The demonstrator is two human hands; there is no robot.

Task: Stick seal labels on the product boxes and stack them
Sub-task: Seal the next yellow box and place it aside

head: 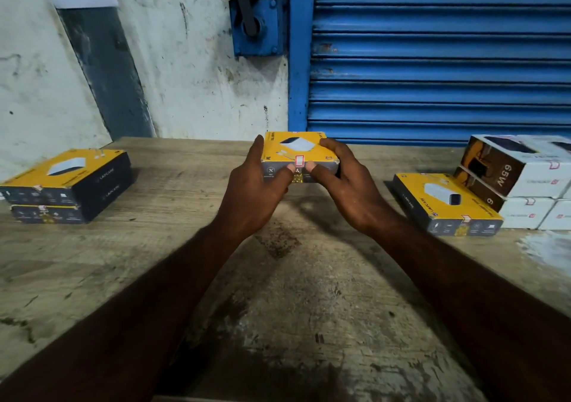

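Note:
A yellow and dark product box [296,146] is held above the middle of the wooden table [278,293]. My left hand [256,191] grips its left side and my right hand [349,185] grips its right side. Both thumbs press on the box's near face, one on each side of a red and white seal label [299,161] that wraps over the top edge. At the left, two like boxes [66,185] lie stacked. Another yellow box [445,205] lies flat at the right with a seal on its near edge.
White and brown boxes [519,179] marked 65W are stacked at the far right. A blue roller shutter [432,55] and a stained white wall [185,77] stand behind the table. A pale patch [547,247] marks the table at right.

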